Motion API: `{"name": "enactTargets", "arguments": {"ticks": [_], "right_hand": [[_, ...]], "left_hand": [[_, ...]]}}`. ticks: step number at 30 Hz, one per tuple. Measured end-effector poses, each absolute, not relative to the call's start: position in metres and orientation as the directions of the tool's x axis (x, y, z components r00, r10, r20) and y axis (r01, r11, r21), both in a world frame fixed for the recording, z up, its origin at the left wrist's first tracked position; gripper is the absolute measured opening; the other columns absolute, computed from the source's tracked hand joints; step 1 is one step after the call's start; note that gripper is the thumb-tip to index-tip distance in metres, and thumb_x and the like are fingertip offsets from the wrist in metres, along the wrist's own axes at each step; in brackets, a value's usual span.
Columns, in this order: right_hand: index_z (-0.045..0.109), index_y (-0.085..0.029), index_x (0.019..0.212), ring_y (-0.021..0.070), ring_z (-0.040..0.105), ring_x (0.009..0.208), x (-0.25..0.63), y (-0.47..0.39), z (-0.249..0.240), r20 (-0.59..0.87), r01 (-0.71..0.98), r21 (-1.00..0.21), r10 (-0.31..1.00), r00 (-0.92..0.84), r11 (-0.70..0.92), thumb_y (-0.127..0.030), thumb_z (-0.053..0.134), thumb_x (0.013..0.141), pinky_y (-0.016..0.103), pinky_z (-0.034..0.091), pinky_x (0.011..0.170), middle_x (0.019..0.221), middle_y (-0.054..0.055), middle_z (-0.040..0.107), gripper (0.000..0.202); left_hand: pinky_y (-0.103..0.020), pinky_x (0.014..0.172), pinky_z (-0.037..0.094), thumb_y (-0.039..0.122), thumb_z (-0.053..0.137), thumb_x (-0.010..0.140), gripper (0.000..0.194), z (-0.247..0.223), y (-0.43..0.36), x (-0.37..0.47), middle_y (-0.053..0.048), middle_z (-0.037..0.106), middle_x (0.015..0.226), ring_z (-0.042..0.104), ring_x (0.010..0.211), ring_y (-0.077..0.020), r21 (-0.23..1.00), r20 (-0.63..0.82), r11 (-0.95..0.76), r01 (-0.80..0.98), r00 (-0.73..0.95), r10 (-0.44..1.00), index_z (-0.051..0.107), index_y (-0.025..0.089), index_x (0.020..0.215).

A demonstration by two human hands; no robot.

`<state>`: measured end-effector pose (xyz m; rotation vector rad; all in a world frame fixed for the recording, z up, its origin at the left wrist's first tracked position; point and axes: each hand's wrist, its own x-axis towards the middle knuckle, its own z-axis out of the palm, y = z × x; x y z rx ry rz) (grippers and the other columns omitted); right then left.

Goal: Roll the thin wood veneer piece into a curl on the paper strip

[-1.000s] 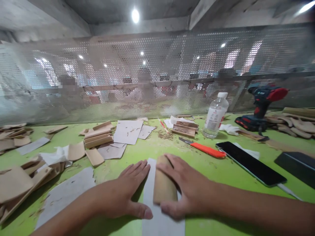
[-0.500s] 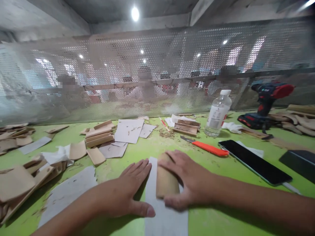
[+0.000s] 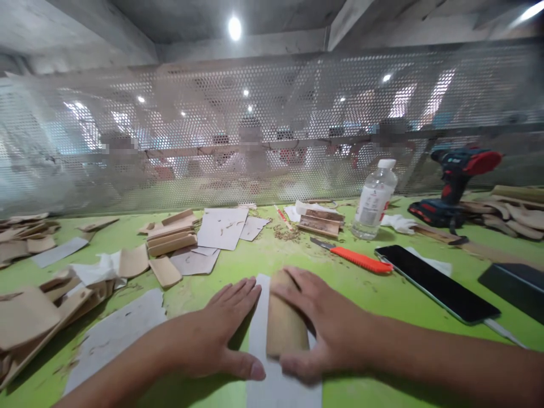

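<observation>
A curved bamboo piece (image 3: 284, 323) lies on a long strip of pale grey paper (image 3: 283, 391), on the green tabletop. My right hand (image 3: 318, 323) grips this piece from its right side, fingers over the far end and thumb at the near end. The piece's right edge is hidden under the palm. My left hand (image 3: 229, 334) rests flat at the strip's left edge, fingers stretched out and thumb apart, its thumb tip over the paper. Beyond my right hand lies an orange utility knife (image 3: 361, 260) with its blade out.
Cut bamboo pieces (image 3: 29, 317) are heaped at the left, near paper sheets (image 3: 223, 226). On the right are a phone (image 3: 437, 283) with a cable, a water bottle (image 3: 374, 201), a cordless drill (image 3: 454, 181) and a black block (image 3: 514, 286). A perforated metal screen (image 3: 204, 130) closes the back.
My right hand has slid the bamboo piece a little toward me along the paper strip. The left hand stays in place. The view has shifted slightly.
</observation>
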<state>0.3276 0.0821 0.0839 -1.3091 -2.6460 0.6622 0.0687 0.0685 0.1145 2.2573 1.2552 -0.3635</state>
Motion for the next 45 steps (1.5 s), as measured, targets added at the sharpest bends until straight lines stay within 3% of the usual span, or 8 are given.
{"name": "enactTargets", "arguments": {"ticks": [3, 7, 13, 18, 28, 31, 35, 45], "right_hand": [[0.043, -0.021, 0.160, 0.0564, 0.019, 0.153, 0.329, 0.083, 0.085, -0.112, 0.698, -0.431, 0.734, -0.670, 0.572, -0.084, 0.075, 0.059, 0.073, 0.022, 0.120, 0.170, 0.026, 0.020, 0.123], [0.045, -0.012, 0.158, 0.0522, 0.022, 0.154, 0.331, 0.091, 0.083, -0.049, 0.815, -0.349, 0.860, -0.509, 0.462, -0.079, 0.068, 0.070, 0.068, 0.021, 0.123, 0.169, 0.029, 0.022, 0.113], [0.042, -0.018, 0.160, 0.0536, 0.021, 0.154, 0.329, 0.084, 0.081, -0.105, 0.737, -0.400, 0.772, -0.628, 0.545, -0.080, 0.073, 0.064, 0.070, 0.023, 0.121, 0.170, 0.027, 0.019, 0.118], [0.046, -0.014, 0.158, 0.0514, 0.024, 0.153, 0.331, 0.097, 0.080, -0.030, 0.766, -0.387, 0.823, -0.567, 0.514, -0.079, 0.071, 0.069, 0.067, 0.023, 0.123, 0.168, 0.029, 0.023, 0.113], [0.038, -0.015, 0.161, 0.0519, 0.017, 0.155, 0.327, 0.084, 0.082, -0.108, 0.757, -0.429, 0.804, -0.584, 0.492, -0.081, 0.071, 0.067, 0.068, 0.022, 0.122, 0.170, 0.029, 0.014, 0.120], [0.043, -0.018, 0.159, 0.0544, 0.021, 0.153, 0.328, 0.085, 0.084, -0.094, 0.723, -0.427, 0.768, -0.633, 0.543, -0.082, 0.075, 0.062, 0.071, 0.023, 0.120, 0.170, 0.027, 0.019, 0.120], [0.048, -0.017, 0.157, 0.0520, 0.025, 0.152, 0.330, 0.095, 0.081, -0.023, 0.743, -0.386, 0.799, -0.600, 0.547, -0.083, 0.070, 0.068, 0.070, 0.022, 0.121, 0.167, 0.027, 0.027, 0.113], [0.039, -0.012, 0.161, 0.0524, 0.015, 0.156, 0.329, 0.088, 0.079, -0.083, 0.759, -0.434, 0.817, -0.571, 0.486, -0.082, 0.070, 0.069, 0.069, 0.019, 0.123, 0.170, 0.028, 0.017, 0.119]], "left_hand": [[-0.047, 0.127, 0.010, 0.077, 0.067, 0.087, 0.122, 0.113, 0.069, 0.067, -0.011, -0.010, 0.170, -0.005, 0.158, -0.0308, 0.320, -0.464, -0.433, 0.843, 0.538, 0.704, -0.001, 0.014, 0.167], [-0.048, 0.127, 0.011, 0.079, 0.064, 0.087, 0.122, 0.113, 0.068, 0.067, -0.010, -0.012, 0.171, -0.007, 0.158, -0.0313, 0.322, -0.458, -0.419, 0.849, 0.527, 0.716, -0.002, 0.016, 0.168], [-0.047, 0.128, 0.010, 0.078, 0.066, 0.087, 0.122, 0.115, 0.068, 0.068, -0.010, -0.010, 0.171, -0.006, 0.158, -0.0331, 0.339, -0.465, -0.408, 0.848, 0.528, 0.711, -0.001, 0.015, 0.168], [-0.048, 0.128, 0.010, 0.080, 0.062, 0.089, 0.120, 0.112, 0.068, 0.068, -0.008, -0.013, 0.170, -0.007, 0.158, -0.0305, 0.321, -0.458, -0.415, 0.852, 0.523, 0.719, -0.003, 0.016, 0.167], [-0.049, 0.127, 0.010, 0.078, 0.064, 0.088, 0.120, 0.113, 0.069, 0.068, -0.009, -0.012, 0.170, -0.007, 0.158, -0.0299, 0.316, -0.459, -0.432, 0.845, 0.535, 0.709, -0.002, 0.016, 0.167], [-0.050, 0.127, 0.011, 0.077, 0.065, 0.088, 0.121, 0.113, 0.069, 0.068, -0.010, -0.012, 0.170, -0.006, 0.158, -0.0307, 0.317, -0.454, -0.426, 0.847, 0.530, 0.716, -0.002, 0.016, 0.167], [-0.049, 0.127, 0.011, 0.081, 0.062, 0.087, 0.122, 0.113, 0.069, 0.067, -0.011, -0.010, 0.170, -0.005, 0.159, -0.0311, 0.327, -0.441, -0.429, 0.842, 0.537, 0.719, -0.001, 0.015, 0.168], [-0.049, 0.127, 0.012, 0.080, 0.067, 0.084, 0.125, 0.114, 0.068, 0.067, -0.010, -0.010, 0.172, -0.004, 0.159, -0.0316, 0.331, -0.466, -0.399, 0.855, 0.516, 0.719, 0.001, 0.016, 0.168]]}}
